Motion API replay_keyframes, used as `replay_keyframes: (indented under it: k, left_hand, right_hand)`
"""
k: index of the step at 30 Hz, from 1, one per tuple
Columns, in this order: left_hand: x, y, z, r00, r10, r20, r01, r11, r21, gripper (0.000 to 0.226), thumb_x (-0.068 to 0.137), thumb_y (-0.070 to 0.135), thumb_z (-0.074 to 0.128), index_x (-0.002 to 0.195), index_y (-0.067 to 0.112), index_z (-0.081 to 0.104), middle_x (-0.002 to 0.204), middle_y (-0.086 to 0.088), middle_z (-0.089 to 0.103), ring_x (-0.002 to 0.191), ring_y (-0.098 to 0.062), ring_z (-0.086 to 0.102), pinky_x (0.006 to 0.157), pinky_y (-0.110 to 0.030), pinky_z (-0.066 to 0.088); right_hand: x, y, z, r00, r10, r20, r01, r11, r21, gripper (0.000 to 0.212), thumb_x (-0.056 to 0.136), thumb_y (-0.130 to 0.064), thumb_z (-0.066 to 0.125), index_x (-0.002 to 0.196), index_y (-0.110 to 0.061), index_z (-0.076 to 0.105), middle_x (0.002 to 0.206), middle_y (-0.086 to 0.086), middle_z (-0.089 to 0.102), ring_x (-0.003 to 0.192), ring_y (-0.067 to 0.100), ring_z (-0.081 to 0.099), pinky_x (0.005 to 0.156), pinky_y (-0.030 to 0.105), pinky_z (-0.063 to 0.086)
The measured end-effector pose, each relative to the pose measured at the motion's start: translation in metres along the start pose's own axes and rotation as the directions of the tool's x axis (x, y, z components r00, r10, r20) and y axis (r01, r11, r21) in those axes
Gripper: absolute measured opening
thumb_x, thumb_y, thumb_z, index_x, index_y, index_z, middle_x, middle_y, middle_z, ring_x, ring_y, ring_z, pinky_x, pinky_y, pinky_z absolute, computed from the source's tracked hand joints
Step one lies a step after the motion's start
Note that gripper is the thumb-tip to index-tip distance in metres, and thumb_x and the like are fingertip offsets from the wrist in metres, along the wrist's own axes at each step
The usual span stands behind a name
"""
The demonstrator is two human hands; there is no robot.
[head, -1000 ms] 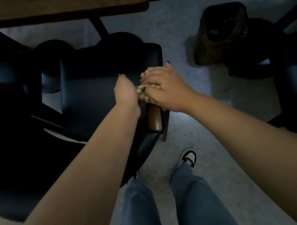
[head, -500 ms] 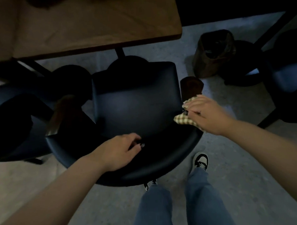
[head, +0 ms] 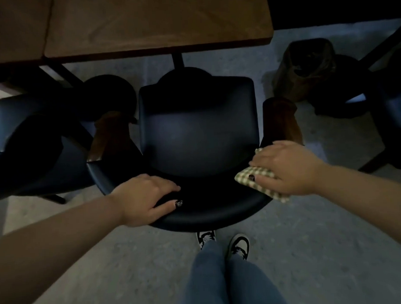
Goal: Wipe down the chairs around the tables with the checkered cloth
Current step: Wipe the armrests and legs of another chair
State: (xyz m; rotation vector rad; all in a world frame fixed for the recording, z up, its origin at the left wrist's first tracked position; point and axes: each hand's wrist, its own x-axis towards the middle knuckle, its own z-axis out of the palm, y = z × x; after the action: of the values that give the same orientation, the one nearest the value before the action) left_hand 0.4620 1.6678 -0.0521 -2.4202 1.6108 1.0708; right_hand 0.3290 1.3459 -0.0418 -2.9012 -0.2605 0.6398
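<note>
— How much room is there around that dark padded armchair with wooden arm ends (head: 197, 138)?

— Its front edge sits just short of the brown wooden bench (head: 157, 22), whose near edge runs above it. A second dark chair (head: 33, 145) stands close on the left, nearly touching the arm. To the right there is open grey speckled floor (head: 336, 226), then a brown bin lined with a dark bag (head: 303, 67).

— And the hands?

— The left hand (head: 144, 199) rests on the curved backrest rim, fingers (head: 166, 184) curled over the top edge, thumb on the outer side. The right hand (head: 285, 168) presses the green-and-cream checkered cloth (head: 260, 181) onto the rim's right end, just beside the right wooden arm, fingers loosely bent over it.

— Behind the chair?

— Blue-jeaned legs and black-and-white sneakers (head: 238, 245) stand on the floor.
</note>
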Motion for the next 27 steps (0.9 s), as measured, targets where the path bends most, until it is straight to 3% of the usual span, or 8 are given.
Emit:
replay_keyframes:
  k: [4,8,13,15,20,24,27]
  left_hand:
    - [-0.003,0.003,-0.004,0.998,-0.013,-0.054,0.013,1.000,-0.011,0.074,0.086,0.064,0.015,0.138,0.024,0.050,0.136,0.005,0.056,0.124,-0.013,0.051,0.105,-0.032,0.038]
    - [-0.008,0.007,-0.006,0.992,-0.052,-0.112,0.050,0.999,-0.019,0.076,0.082,0.063,0.016,0.131,0.021,0.058,0.128,0.002,0.062,0.116,-0.017,0.057,0.099,-0.033,0.043]
    - [-0.014,0.009,-0.007,0.978,-0.072,-0.195,0.061,0.996,-0.059,0.066,0.083,0.050,0.024,0.117,0.013,0.068,0.111,-0.005,0.070,0.102,-0.025,0.065,0.088,-0.038,0.050]
    - [-0.015,0.009,-0.007,0.974,-0.066,-0.215,0.054,0.997,-0.060,0.063,0.083,0.047,0.026,0.113,0.013,0.069,0.107,-0.005,0.071,0.098,-0.026,0.066,0.085,-0.038,0.051]
    - [-0.017,0.004,-0.003,0.957,-0.037,-0.286,0.018,0.997,-0.070,0.054,0.082,0.042,0.031,0.100,0.011,0.071,0.093,-0.005,0.072,0.085,-0.028,0.067,0.076,-0.039,0.052]
    - [-0.020,0.003,0.002,0.915,-0.011,-0.402,-0.021,0.997,-0.075,0.043,0.082,0.036,0.037,0.092,0.011,0.072,0.078,-0.003,0.072,0.070,-0.025,0.066,0.064,-0.034,0.053]
    - [-0.021,0.000,0.004,0.872,-0.012,-0.490,-0.065,0.988,-0.139,0.038,0.083,0.030,0.044,0.096,0.008,0.072,0.084,-0.006,0.072,0.074,-0.026,0.068,0.065,-0.035,0.054]
  right_hand:
    - [0.004,-0.006,0.007,0.992,-0.033,-0.121,0.038,0.999,0.033,0.070,0.084,-0.052,0.012,0.114,-0.025,0.069,0.115,-0.006,0.068,0.106,0.015,0.062,0.091,0.033,0.047]
    - [-0.003,-0.022,0.015,0.956,0.050,-0.290,-0.027,0.996,0.083,0.055,0.087,-0.038,0.026,0.087,-0.014,0.075,0.085,0.003,0.073,0.081,0.025,0.067,0.071,0.034,0.052]
    - [-0.008,-0.049,0.024,0.890,0.122,-0.439,-0.039,0.981,0.192,0.044,0.089,-0.028,0.036,0.076,-0.009,0.074,0.076,0.006,0.072,0.074,0.026,0.069,0.067,0.034,0.054]
    - [-0.007,-0.066,0.027,0.868,0.164,-0.469,-0.063,0.973,0.223,0.041,0.089,-0.026,0.038,0.074,-0.008,0.072,0.078,0.007,0.072,0.073,0.026,0.068,0.068,0.034,0.053]
    - [0.001,-0.092,0.035,0.796,0.249,-0.552,-0.130,0.960,0.246,0.038,0.089,-0.019,0.043,0.058,-0.008,0.063,0.059,0.007,0.063,0.056,0.026,0.061,0.056,0.034,0.051]
    - [0.006,-0.106,0.030,0.789,0.292,-0.540,-0.180,0.951,0.250,0.041,0.090,-0.022,0.041,0.054,-0.009,0.056,0.053,0.004,0.058,0.049,0.023,0.056,0.052,0.028,0.041]
    - [0.016,-0.135,0.025,0.777,0.362,-0.515,-0.255,0.929,0.268,0.044,0.089,-0.026,0.038,0.054,-0.009,0.056,0.052,0.003,0.058,0.046,0.022,0.055,0.049,0.024,0.035]
